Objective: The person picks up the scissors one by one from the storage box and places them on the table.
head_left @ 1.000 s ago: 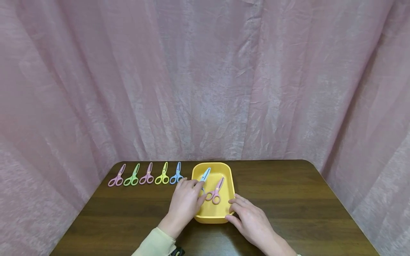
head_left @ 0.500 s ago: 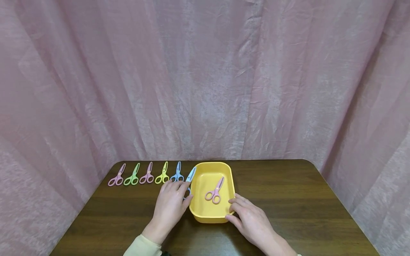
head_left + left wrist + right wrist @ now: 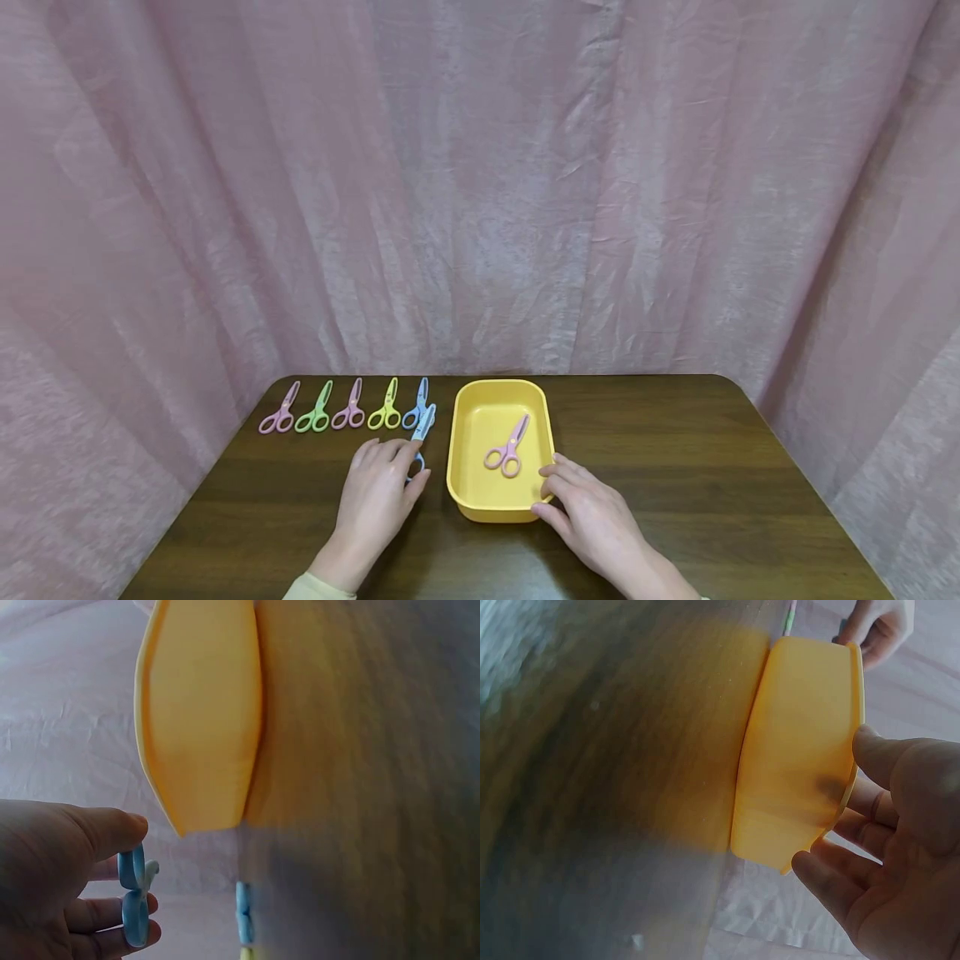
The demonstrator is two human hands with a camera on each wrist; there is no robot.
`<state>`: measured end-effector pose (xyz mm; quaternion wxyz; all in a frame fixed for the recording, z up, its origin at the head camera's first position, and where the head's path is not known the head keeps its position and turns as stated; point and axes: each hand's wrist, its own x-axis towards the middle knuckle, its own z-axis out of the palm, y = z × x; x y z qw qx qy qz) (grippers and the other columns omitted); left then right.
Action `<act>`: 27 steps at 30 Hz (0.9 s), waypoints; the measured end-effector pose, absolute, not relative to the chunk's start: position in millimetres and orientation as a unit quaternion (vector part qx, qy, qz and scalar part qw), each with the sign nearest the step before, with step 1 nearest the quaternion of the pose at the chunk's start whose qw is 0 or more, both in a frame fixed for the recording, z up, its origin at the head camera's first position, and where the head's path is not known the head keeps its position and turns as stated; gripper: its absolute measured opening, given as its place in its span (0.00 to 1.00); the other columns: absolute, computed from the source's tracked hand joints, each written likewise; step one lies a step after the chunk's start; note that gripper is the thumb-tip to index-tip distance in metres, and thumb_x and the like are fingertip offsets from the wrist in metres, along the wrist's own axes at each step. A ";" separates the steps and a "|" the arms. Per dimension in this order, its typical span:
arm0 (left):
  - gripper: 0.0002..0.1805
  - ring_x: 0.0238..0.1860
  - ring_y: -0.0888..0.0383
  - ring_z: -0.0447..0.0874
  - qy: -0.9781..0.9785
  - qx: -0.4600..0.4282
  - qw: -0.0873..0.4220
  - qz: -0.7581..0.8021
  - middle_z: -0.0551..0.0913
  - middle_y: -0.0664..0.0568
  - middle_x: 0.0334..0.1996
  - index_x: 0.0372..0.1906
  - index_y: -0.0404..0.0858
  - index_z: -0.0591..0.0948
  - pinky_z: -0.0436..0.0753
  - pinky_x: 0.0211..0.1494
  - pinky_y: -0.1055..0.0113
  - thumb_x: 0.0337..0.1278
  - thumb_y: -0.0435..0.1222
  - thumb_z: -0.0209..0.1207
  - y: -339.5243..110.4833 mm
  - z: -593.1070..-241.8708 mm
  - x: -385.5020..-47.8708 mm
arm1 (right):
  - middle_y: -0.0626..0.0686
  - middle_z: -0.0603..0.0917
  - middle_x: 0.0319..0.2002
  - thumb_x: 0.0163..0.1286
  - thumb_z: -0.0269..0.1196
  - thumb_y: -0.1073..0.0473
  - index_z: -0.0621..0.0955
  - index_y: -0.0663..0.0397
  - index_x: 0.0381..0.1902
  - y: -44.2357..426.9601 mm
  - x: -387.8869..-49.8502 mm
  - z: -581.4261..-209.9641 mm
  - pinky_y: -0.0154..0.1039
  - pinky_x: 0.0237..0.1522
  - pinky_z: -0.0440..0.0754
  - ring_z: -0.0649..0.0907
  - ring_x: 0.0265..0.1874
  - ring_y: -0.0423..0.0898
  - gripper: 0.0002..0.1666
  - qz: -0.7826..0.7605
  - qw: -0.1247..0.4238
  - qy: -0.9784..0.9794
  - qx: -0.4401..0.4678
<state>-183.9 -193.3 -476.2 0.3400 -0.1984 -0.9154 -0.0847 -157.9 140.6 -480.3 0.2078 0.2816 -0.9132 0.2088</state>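
My left hand [image 3: 377, 487] holds a pair of light blue scissors [image 3: 424, 423] between thumb and fingers, raised off the table left of the tray, with the blades pointing away. In the left wrist view the blue handle loops [image 3: 135, 919] show beside the fingers; most of the blades is hidden. My right hand [image 3: 592, 517] grips the near right part of the yellow plastic tray [image 3: 498, 514], its fingers hooked over the rim [image 3: 859, 697]. One pair of pink scissors [image 3: 512, 450] lies inside the tray.
Along the back left of the table stretches a row of scissors: pink [image 3: 281, 410], green [image 3: 315, 410], another pink [image 3: 350, 407], yellow [image 3: 386, 408] and blue [image 3: 417, 407]. A pink curtain [image 3: 480, 208] hangs behind the brown wooden table [image 3: 675, 450].
My left hand has lifted the light blue scissors out of the tray and carried them left, past its rim. The right hand has stayed at the tray.
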 end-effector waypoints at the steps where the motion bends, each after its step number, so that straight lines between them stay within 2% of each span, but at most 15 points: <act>1: 0.26 0.47 0.42 0.91 -0.917 -0.195 0.337 -0.083 0.91 0.43 0.44 0.53 0.35 0.90 0.81 0.66 0.38 0.49 0.39 0.86 -195.2 -477.6 -182.8 | 0.48 0.91 0.55 0.68 0.80 0.49 0.88 0.46 0.40 140.8 -157.9 -480.5 0.53 0.61 0.87 0.84 0.69 0.53 0.12 0.209 0.208 -0.913 0.282; 14: 0.25 0.42 0.39 0.89 -0.925 -0.178 0.324 -0.084 0.91 0.42 0.41 0.50 0.34 0.90 0.83 0.61 0.39 0.46 0.38 0.87 -209.2 -489.6 -177.4 | 0.48 0.91 0.55 0.69 0.79 0.48 0.88 0.45 0.39 140.3 -159.0 -481.4 0.53 0.61 0.87 0.84 0.70 0.53 0.12 0.205 0.205 -0.915 0.280; 27: 0.24 0.40 0.45 0.90 -0.935 -0.184 0.298 -0.058 0.91 0.45 0.37 0.47 0.37 0.91 0.84 0.58 0.38 0.44 0.40 0.87 -211.0 -499.4 -176.1 | 0.48 0.91 0.55 0.69 0.79 0.48 0.87 0.45 0.39 141.0 -159.7 -481.7 0.53 0.62 0.86 0.84 0.70 0.53 0.12 0.204 0.207 -0.914 0.282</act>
